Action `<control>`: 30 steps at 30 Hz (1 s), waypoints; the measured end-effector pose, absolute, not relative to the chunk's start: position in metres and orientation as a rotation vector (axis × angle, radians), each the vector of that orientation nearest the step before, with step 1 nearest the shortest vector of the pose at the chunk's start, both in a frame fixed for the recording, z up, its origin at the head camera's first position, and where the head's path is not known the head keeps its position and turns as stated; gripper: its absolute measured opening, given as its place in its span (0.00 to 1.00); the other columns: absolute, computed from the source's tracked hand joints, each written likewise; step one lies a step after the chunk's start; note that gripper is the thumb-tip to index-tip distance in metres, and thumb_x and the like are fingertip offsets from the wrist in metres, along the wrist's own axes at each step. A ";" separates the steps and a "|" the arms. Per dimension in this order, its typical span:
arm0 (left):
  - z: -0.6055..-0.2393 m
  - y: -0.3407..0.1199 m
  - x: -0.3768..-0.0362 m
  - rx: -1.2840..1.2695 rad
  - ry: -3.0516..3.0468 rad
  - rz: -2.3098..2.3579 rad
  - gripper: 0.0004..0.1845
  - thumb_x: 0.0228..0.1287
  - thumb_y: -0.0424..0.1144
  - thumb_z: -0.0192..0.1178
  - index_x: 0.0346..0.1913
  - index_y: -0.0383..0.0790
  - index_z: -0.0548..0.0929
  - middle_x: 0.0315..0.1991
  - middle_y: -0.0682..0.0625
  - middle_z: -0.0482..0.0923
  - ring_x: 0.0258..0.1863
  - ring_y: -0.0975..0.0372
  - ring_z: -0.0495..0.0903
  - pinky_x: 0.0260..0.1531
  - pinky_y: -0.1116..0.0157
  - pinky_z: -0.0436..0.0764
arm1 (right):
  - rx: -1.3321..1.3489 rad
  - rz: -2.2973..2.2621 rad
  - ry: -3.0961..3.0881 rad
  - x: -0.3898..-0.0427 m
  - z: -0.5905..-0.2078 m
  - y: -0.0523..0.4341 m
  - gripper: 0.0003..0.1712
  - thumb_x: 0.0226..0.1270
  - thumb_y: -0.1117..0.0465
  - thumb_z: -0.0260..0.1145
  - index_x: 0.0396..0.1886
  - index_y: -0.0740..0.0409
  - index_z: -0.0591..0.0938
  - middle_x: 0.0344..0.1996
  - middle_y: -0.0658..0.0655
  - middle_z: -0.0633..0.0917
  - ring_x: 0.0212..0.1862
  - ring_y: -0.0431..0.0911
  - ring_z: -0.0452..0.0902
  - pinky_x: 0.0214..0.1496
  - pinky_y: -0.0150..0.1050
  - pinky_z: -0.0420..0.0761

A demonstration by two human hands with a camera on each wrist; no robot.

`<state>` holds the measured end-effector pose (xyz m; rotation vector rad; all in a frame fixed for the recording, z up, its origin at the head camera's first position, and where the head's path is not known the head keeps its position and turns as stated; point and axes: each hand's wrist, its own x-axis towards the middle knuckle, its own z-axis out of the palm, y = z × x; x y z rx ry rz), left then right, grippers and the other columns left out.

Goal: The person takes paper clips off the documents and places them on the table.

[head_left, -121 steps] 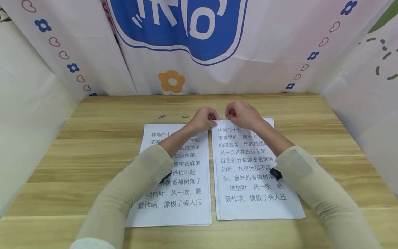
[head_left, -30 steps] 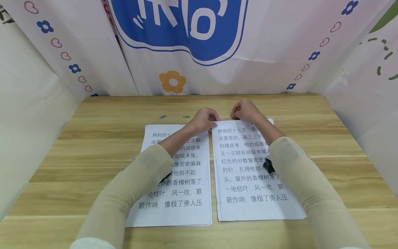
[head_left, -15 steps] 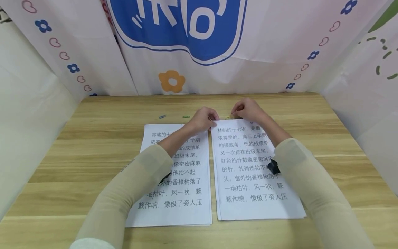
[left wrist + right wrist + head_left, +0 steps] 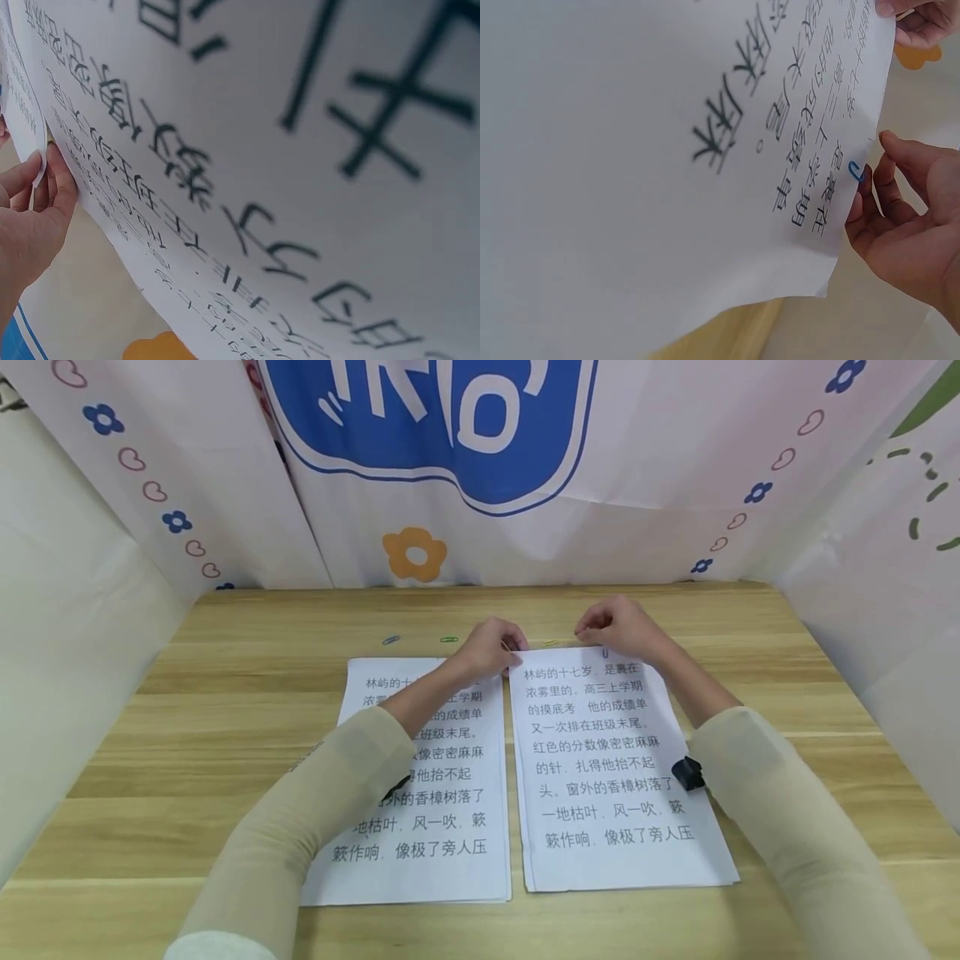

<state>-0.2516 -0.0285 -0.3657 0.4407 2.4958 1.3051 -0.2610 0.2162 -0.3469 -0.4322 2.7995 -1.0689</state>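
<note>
Two stacks of printed sheets lie side by side on the wooden table [image 4: 225, 710]. My left hand [image 4: 491, 647] pinches the top left corner of the right stack [image 4: 600, 760]; the left wrist view shows that corner between its fingertips [image 4: 46, 169]. A blue paper clip [image 4: 604, 652] sits on the right stack's top edge, also seen in the right wrist view as the blue clip [image 4: 857, 172]. My right hand [image 4: 618, 625] hovers just behind it, fingers loosely curled, one fingertip [image 4: 864, 191] beside the clip and nothing in its grasp. The left stack [image 4: 427, 793] lies flat under my left forearm.
A yellow paper clip [image 4: 551, 642] lies on the table between my hands. A green clip [image 4: 449, 639] and another blue clip [image 4: 391, 640] lie further left behind the left stack. Printed cloth walls [image 4: 450, 485] close in the table at the back and both sides.
My right hand has slid right along the right stack's top edge, away from the left hand and the yellow clip, uncovering the blue clip on the edge. The left hand stays put.
</note>
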 end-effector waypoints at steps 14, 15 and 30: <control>-0.366 -0.027 -0.252 0.436 2.494 1.311 0.07 0.67 0.19 0.62 0.42 0.32 0.84 0.40 0.42 0.78 0.34 0.58 0.77 0.31 0.69 0.83 | -0.369 -1.054 2.847 -0.247 -0.340 0.235 0.08 0.71 0.68 0.68 0.45 0.67 0.87 0.37 0.62 0.85 0.37 0.50 0.74 0.40 0.37 0.74; -0.366 -0.027 -0.252 0.436 2.494 1.310 0.07 0.67 0.19 0.62 0.42 0.32 0.84 0.40 0.42 0.78 0.34 0.58 0.77 0.31 0.69 0.83 | -0.362 -1.052 2.852 -0.246 -0.340 0.236 0.08 0.71 0.68 0.67 0.45 0.67 0.87 0.37 0.62 0.85 0.38 0.50 0.73 0.41 0.38 0.74; -0.367 -0.027 -0.252 0.441 2.503 1.302 0.07 0.67 0.20 0.63 0.42 0.32 0.84 0.40 0.42 0.78 0.34 0.58 0.77 0.30 0.69 0.83 | -0.327 -0.999 2.878 -0.243 -0.342 0.247 0.09 0.69 0.72 0.65 0.45 0.68 0.87 0.37 0.62 0.83 0.40 0.53 0.73 0.41 0.39 0.74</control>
